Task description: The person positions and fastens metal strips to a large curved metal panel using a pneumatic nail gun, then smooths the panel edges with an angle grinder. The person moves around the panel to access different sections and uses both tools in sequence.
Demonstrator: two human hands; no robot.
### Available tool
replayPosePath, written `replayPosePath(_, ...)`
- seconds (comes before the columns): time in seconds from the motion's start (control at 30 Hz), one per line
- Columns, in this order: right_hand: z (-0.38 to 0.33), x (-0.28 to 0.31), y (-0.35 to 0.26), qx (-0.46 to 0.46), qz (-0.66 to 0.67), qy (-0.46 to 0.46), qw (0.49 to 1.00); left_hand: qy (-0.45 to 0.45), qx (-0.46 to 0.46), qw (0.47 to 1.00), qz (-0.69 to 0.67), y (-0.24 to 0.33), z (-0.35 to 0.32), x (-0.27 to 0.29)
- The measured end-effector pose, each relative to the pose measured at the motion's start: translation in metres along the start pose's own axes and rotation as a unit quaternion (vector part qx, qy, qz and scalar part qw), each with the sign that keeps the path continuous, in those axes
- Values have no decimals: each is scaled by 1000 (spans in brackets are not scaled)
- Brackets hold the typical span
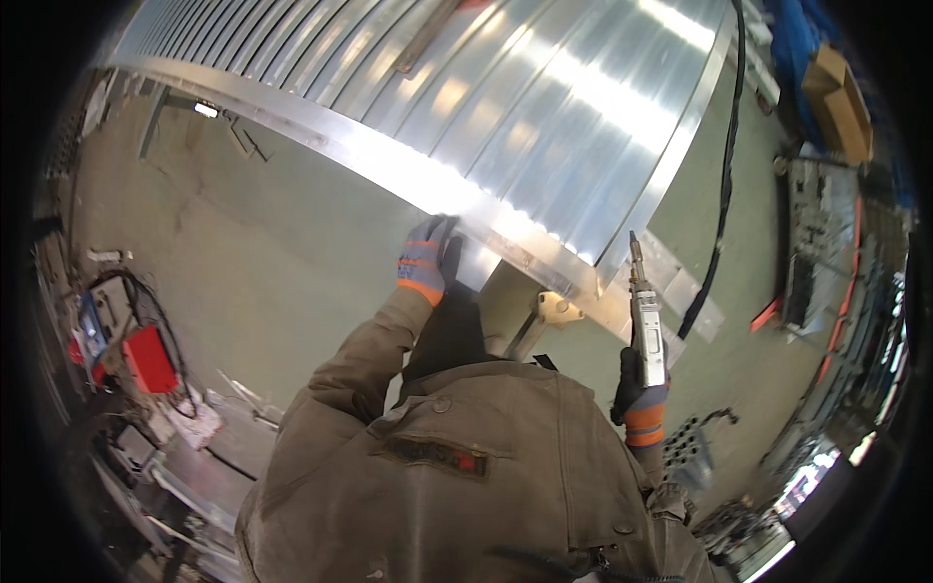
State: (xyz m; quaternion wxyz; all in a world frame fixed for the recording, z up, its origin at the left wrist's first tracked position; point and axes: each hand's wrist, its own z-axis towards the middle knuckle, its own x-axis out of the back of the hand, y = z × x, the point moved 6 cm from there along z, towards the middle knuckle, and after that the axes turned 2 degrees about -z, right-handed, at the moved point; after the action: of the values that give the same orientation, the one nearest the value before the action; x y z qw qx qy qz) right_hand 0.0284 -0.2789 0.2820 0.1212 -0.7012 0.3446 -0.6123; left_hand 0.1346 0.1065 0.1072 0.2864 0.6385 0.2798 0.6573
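A large silver ribbed metal panel (544, 136) with a flat bright frame spans the upper part of the view. At its near edge is my left hand (428, 260), in a grey and orange glove, its fingers bent against the frame edge; glare hides part of the contact. My right hand (641, 396), gloved alike, is closed around the lower end of a silver straight handheld power tool (645, 325). The tool's slim metal bit (635, 251) points away from me, beside the panel's near right corner. A bit-to-panel contact cannot be made out.
A yellowish bracket on a support leg (558, 309) stands below the panel. A black hose (721, 223) hangs along the right side. Far right are a cardboard box (836, 102) and a metal cart (816, 243). Equipment with a red box (149, 360) stands at left.
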Motion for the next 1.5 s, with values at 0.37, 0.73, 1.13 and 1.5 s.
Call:
replayPosePath(0.37,57,-38,-9,87,-31,15,996,-32,21,999,-8,-23,-20,-25)
replayPosePath(0.73,40,-76,15,145,-23,-110,983,-54,259,956,-130,-143,-159,-20)
replayPosePath(1.13,46,-74,25,196,-94,-116,969,-39,514,840,-169,-315,-351,-157)
replayPosePath(1.5,34,-57,51,162,45,-69,983,-45,536,830,-145,-377,-398,-155)
